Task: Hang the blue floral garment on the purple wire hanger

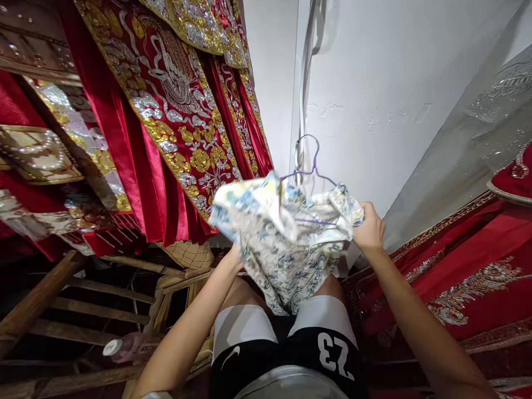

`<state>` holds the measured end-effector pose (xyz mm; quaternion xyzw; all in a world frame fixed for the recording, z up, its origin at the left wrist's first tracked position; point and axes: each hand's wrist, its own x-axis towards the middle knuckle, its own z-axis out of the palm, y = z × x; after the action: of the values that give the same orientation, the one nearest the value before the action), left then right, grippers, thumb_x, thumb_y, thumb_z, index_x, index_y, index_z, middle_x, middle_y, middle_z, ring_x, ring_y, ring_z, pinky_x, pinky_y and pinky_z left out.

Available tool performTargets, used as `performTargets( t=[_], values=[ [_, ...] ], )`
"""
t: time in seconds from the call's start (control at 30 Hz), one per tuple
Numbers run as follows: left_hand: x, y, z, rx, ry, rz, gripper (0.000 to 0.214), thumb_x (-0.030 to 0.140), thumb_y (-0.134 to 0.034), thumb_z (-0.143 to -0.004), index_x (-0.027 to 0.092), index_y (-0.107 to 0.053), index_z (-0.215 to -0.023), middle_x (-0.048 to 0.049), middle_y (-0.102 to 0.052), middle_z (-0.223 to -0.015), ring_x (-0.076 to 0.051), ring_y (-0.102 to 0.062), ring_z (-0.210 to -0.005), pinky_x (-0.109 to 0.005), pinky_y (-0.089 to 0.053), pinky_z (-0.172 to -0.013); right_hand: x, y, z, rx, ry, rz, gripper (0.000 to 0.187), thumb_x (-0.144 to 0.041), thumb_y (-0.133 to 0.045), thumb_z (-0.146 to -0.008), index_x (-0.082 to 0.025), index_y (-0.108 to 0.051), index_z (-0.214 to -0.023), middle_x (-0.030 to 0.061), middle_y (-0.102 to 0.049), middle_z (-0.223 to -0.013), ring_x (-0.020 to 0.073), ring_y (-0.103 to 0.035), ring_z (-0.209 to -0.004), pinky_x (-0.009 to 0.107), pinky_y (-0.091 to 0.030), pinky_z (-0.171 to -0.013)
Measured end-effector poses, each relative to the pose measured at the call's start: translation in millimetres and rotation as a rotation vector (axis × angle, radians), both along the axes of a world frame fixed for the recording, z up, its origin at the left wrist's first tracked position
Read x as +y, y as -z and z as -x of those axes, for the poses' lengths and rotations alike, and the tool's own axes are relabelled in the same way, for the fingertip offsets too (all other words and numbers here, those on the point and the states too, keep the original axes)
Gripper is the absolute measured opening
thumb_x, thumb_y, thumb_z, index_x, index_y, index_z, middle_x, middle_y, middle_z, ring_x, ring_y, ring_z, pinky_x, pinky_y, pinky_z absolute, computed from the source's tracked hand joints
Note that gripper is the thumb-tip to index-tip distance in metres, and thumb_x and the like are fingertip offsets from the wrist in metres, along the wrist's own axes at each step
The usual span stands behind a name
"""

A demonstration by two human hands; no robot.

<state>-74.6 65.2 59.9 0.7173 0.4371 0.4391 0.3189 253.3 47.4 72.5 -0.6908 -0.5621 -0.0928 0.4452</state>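
A white garment with a blue and yellow flower print (286, 244) hangs in front of my knees, with a thin purple wire hanger (315, 166) poking out of its top. My right hand (369, 227) is closed on the garment's right edge. My left hand (235, 259) reaches up behind the cloth on the left; its fingers are hidden by the fabric. I am wearing black and white shorts with the number 23 (334, 354).
Red cloths with gold and silver embroidery (178, 105) hang at the left. More red embroidered fabric (469, 271) lies at the right. A white wall (374, 83) is ahead. Wooden slats (83, 299) and a small bottle (124, 347) are at the lower left.
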Motion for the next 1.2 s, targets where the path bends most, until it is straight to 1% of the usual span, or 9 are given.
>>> performTargets(
  t=[0.13, 0.3, 0.4, 0.53, 0.6, 0.7, 0.83, 1.0, 1.2],
  values=[
    [-8.3, 27.4, 5.6, -0.629, 0.159, 0.353, 0.084, 0.084, -0.054, -0.081, 0.015, -0.072, -0.126, -0.0143, -0.076, -0.122, -0.037, -0.059, -0.133, -0.048, -0.043, -0.116, 9.9, -26.8, -6.2, -0.010, 0.101, 0.019, 0.033, -0.047, -0.064, -0.077, -0.023, -0.060, -0.099, 0.0099, -0.070, -0.087, 0.0284, -0.060, -0.076, 0.031, -0.033, -0.063],
    [-21.6, 56.1, -12.3, -0.575, -0.049, 0.410, 0.078, 0.053, -0.092, -0.060, 0.014, -0.071, -0.124, -0.0163, -0.068, -0.136, -0.041, -0.053, -0.138, -0.052, -0.035, -0.121, 12.2, -39.5, 12.4, -0.057, 0.030, 0.040, 0.034, -0.042, -0.063, -0.079, -0.022, -0.062, -0.107, 0.0127, -0.072, -0.100, 0.0332, -0.064, -0.089, 0.036, -0.043, -0.071],
    [-43.0, 77.3, -22.9, -0.631, -0.125, 0.431, 0.077, 0.046, -0.091, -0.063, 0.015, -0.068, -0.130, -0.0164, -0.065, -0.141, -0.037, -0.053, -0.139, -0.049, -0.035, -0.121, 4.8, -27.1, 20.0, -0.087, -0.066, -0.017, 0.051, -0.035, -0.065, -0.076, -0.019, -0.060, -0.124, 0.0171, -0.068, -0.120, 0.0395, -0.061, -0.114, 0.048, -0.048, -0.091],
    [-71.6, 105.7, -35.1, -0.779, -0.113, 0.574, 0.077, 0.046, -0.091, -0.065, 0.015, -0.067, -0.131, -0.0184, -0.065, -0.140, -0.038, -0.058, -0.134, -0.049, -0.043, -0.116, -18.9, 12.0, 44.1, -0.133, -0.296, -0.018, 0.081, -0.028, -0.068, -0.075, -0.017, -0.044, -0.152, 0.0191, -0.044, -0.157, 0.0459, -0.024, -0.152, 0.068, -0.019, -0.121],
    [-79.4, 114.1, -39.2, -0.842, -0.123, 0.617, 0.080, 0.047, -0.091, -0.065, 0.016, -0.066, -0.133, -0.0185, -0.065, -0.140, -0.038, -0.058, -0.134, -0.049, -0.044, -0.115, -37.2, 40.7, 67.8, -0.034, -0.530, 0.064, 0.069, -0.031, -0.066, -0.083, -0.020, -0.050, -0.149, 0.0165, -0.046, -0.157, 0.0430, -0.025, -0.154, 0.067, -0.017, -0.124],
    [-84.3, 118.1, -39.7, -0.853, -0.141, 0.596, 0.081, 0.047, -0.090, -0.066, 0.018, -0.064, -0.137, -0.0173, -0.065, -0.141, -0.035, -0.057, -0.136, -0.047, -0.044, -0.116, -65.8, 88.7, 106.7, 0.343, -0.720, 0.150, 0.045, -0.041, -0.061, -0.094, -0.027, -0.063, -0.137, 0.0139, -0.059, -0.146, 0.0355, -0.050, -0.141, 0.056, -0.041, -0.115],
    [-87.9, 117.2, -34.5, -0.799, -0.156, 0.559, 0.081, 0.048, -0.089, -0.069, 0.018, -0.063, -0.139, -0.0170, -0.062, -0.144, -0.034, -0.054, -0.139, -0.045, -0.042, -0.118, -83.1, 130.3, 134.5, 0.883, -0.565, 0.073, 0.038, -0.057, -0.068, -0.088, -0.022, -0.065, -0.102, 0.0102, -0.071, -0.097, 0.0252, -0.069, -0.090, 0.037, -0.057, -0.079],
    [-93.8, 114.4, -35.8, -0.774, -0.105, 0.586, 0.082, 0.050, -0.087, -0.071, 0.018, -0.060, -0.142, -0.0171, -0.060, -0.147, -0.035, -0.054, -0.139, -0.044, -0.044, -0.117, -78.0, 119.4, 126.2, 0.883, -0.799, 0.308, 0.049, -0.065, -0.056, -0.094, -0.023, -0.053, -0.068, -0.0011, -0.052, -0.062, 0.0155, -0.051, -0.059, 0.028, -0.043, -0.058],
    [-97.9, 106.5, -40.8, -0.776, -0.091, 0.591, 0.087, 0.049, -0.088, -0.071, 0.019, -0.056, -0.146, -0.0170, -0.061, -0.146, -0.035, -0.054, -0.139, -0.046, -0.044, -0.116, -83.5, 106.5, 120.6, 0.946, -0.789, 0.336, 0.043, -0.062, -0.055, -0.095, -0.024, -0.055, -0.074, -0.0022, -0.052, -0.060, 0.0159, -0.047, -0.055, 0.029, -0.040, -0.057]
  ],
)
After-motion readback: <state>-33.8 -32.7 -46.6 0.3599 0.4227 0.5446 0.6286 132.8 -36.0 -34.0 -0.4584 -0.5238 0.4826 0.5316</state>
